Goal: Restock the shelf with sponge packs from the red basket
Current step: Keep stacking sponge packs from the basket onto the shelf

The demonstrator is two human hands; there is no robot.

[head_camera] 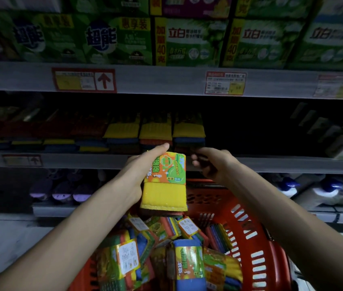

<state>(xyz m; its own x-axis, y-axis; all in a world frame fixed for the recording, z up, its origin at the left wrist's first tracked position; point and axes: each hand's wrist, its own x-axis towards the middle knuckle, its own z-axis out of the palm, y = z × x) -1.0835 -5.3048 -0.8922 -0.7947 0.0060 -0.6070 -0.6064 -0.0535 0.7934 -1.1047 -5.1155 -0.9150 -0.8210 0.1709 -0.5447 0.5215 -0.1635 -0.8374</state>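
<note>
One sponge pack, long axis upright, label end up, gripped by left hand at shelf edge, right hand beside, fingers loosely curled, empty, above red basket.

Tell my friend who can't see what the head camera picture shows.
A left hand holds a yellow sponge pack toward a shelf of stacked sponge packs. The right hand hovers beside it, above a red basket full of more packs.

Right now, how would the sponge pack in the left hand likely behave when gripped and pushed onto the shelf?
Probably light: the left hand alone holds the sponge pack by its edge. Likely squashy, given its stacked sponge layers. Its glossy wrapper may be slippery.
</note>
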